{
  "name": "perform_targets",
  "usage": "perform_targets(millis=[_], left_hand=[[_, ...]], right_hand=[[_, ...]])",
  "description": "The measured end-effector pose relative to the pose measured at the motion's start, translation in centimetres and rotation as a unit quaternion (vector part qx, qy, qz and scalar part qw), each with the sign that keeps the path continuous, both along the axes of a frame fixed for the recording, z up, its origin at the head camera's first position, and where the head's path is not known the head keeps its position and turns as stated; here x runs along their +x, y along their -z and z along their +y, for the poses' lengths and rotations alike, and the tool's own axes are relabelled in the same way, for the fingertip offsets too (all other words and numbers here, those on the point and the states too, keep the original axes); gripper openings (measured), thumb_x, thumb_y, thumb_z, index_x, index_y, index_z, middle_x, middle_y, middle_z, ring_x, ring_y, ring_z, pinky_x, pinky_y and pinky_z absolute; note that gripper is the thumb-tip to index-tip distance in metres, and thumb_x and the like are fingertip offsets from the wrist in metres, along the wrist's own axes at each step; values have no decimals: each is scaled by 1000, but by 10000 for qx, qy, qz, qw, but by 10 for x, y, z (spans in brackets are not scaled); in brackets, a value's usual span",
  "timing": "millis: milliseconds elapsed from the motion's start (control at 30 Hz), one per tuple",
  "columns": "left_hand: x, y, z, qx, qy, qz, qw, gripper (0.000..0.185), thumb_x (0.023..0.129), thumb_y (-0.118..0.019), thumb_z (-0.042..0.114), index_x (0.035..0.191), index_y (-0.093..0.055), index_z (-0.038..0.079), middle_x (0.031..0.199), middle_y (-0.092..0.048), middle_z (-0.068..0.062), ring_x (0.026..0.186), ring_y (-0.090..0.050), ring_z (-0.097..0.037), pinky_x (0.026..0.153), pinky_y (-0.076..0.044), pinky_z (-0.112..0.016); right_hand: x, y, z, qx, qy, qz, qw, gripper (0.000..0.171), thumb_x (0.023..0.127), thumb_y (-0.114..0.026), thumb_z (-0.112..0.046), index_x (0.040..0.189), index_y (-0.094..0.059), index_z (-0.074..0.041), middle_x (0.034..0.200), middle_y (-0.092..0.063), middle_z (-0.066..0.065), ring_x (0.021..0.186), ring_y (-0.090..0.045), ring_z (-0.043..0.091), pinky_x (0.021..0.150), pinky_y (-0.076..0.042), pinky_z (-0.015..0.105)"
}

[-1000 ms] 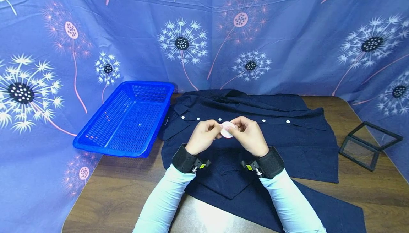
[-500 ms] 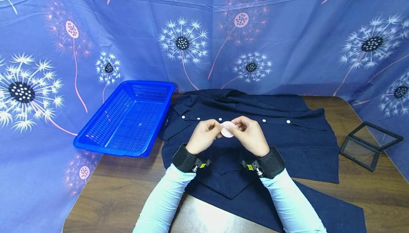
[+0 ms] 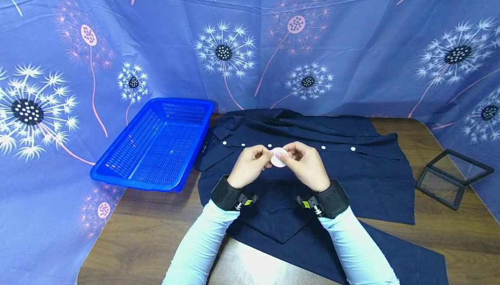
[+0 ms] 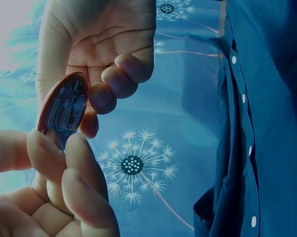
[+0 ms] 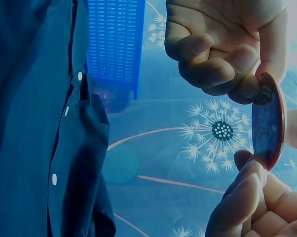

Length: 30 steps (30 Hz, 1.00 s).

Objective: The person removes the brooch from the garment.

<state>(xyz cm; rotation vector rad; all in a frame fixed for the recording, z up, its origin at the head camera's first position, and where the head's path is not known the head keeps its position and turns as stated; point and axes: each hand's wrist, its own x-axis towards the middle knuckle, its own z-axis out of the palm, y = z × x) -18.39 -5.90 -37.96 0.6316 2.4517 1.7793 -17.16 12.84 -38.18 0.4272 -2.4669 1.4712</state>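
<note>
A small round badge (image 3: pixel 279 160) shows its pale side in the head view. A dark printed picture and a reddish rim show on the badge (image 4: pixel 68 106) in the left wrist view. My left hand (image 3: pixel 249 167) pinches its left edge between thumb and fingers. On the opposite edge, the thumb and fingers of my right hand (image 3: pixel 309 168) grip it, the thumb lying over the pale side. Beneath both hands spreads a navy shirt (image 3: pixel 363 180) with a row of white buttons (image 3: pixel 353 149). In the right wrist view the badge (image 5: pixel 268 126) appears nearly edge-on.
A blue plastic basket (image 3: pixel 183 176) stands on the left of the wooden table (image 3: pixel 133 233). To the right lies a black hinged frame (image 3: pixel 441 176) with clear panes, opened out. Behind everything hangs a blue cloth (image 3: pixel 351 89) with dandelion prints.
</note>
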Motion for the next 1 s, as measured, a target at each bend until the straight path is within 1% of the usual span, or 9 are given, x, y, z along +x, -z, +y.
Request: perform_targets(millis=[133,267,400,533,700,867,1000], left_hand=[[0,-1,1,19,2,-21,10000,21,97,-54,10,82,-63,-2,77,-65,-17,66,-57,-8,61,-47,-19],[0,-1,0,-1,11,-11,10000,21,97,-54,11,82,-63,-1,77,-65,-16,66,-58,-10,61,-47,-20],[1,-1,-1,16,35,24,10000,21,98,-54,11,83,-63,-2,77,-64,-16,67,-57,-9,62,-48,-21],[1,-1,-2,42,20,12,10000,21,98,-53,11,84,-62,-1,78,-65,-15,67,-57,-8,62,-48,-21],[0,-1,-2,89,-4,-20,10000,21,98,-53,12,84,-63,-1,78,-64,-14,68,-58,-9,62,-48,-20],[-1,-1,-3,236,-53,-107,9997,22,97,-54,12,83,-63,-3,75,-64,-12,66,-57,-8,61,-48,-21],[0,-3,-5,341,-88,-193,9992,21,97,-55,11,85,-63,-4,74,-64,-14,66,-58,-9,61,-48,-21]], right_hand=[[0,-1,0,17,21,29,10000,19,88,-72,-20,98,-70,-3,75,-63,7,63,-52,9,54,-42,22],[1,-2,0,12,4,45,10000,20,89,-72,-19,100,-70,-3,79,-66,9,66,-55,11,58,-46,22],[1,-1,0,-1,-24,129,9999,21,89,-72,-20,103,-69,-4,83,-67,10,69,-57,12,62,-48,21],[2,0,0,-98,-51,300,9995,20,89,-72,-18,104,-70,-5,87,-67,9,70,-57,9,62,-48,19],[3,-3,1,-67,42,523,9986,21,89,-72,-16,107,-70,-5,91,-67,9,75,-59,6,65,-49,16],[2,-4,3,-103,128,871,9961,21,89,-71,-12,107,-70,-2,92,-67,9,78,-60,4,68,-49,13],[3,-6,5,-99,166,1134,9934,19,87,-72,-9,106,-70,-2,92,-67,8,79,-60,3,70,-49,12]])
